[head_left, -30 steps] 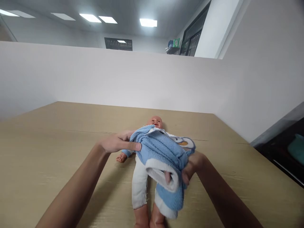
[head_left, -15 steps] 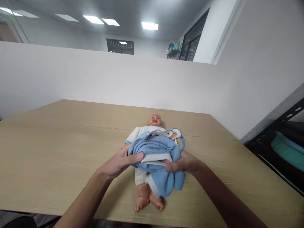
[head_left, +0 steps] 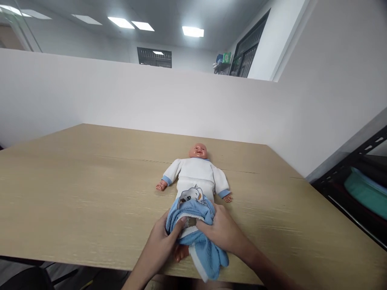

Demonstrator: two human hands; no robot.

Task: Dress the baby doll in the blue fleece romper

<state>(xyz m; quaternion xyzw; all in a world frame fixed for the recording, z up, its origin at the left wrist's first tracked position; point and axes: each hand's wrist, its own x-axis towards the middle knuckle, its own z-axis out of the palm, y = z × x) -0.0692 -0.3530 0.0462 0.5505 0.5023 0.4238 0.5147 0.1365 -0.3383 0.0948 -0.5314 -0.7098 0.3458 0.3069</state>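
My left hand (head_left: 161,240) and right hand (head_left: 223,230) both clench the bunched blue garment (head_left: 195,210), low in the centre of the frame, over the legs of the doll (head_left: 195,176) lying face-up on the worktop (head_left: 90,193). I'd judge it best to keep the opening spread evenly. I can't quite tell whether both legs are inside.

Doll (head_left: 196,173) lies on table (head_left: 75,189); garment (head_left: 195,225) over its legs.
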